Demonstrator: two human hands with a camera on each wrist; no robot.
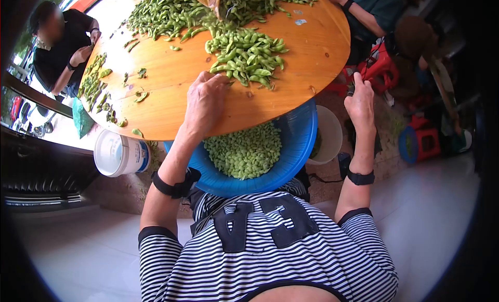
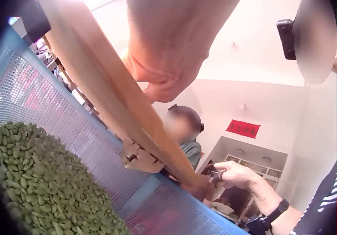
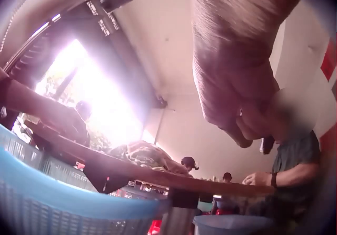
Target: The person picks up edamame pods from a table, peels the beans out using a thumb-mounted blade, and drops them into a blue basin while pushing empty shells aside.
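Left hand (image 1: 206, 102) inside table edge (image 1: 260, 119), right hand (image 1: 360, 105) outside gripping dark object (image 1: 350, 93).

basket (image 1: 306, 133) under the table's (image 1: 171, 107) near edge

beans (image 1: 244, 151) lie in the basket. on the table, one heap of pods (image 1: 171, 16) sits at the far side, a smaller pile (image 1: 252, 58) before it, scattered pods (image 1: 93, 84) at left. buckets flank the basket (one left (image 1: 108, 152), one right (image 1: 331, 136)).
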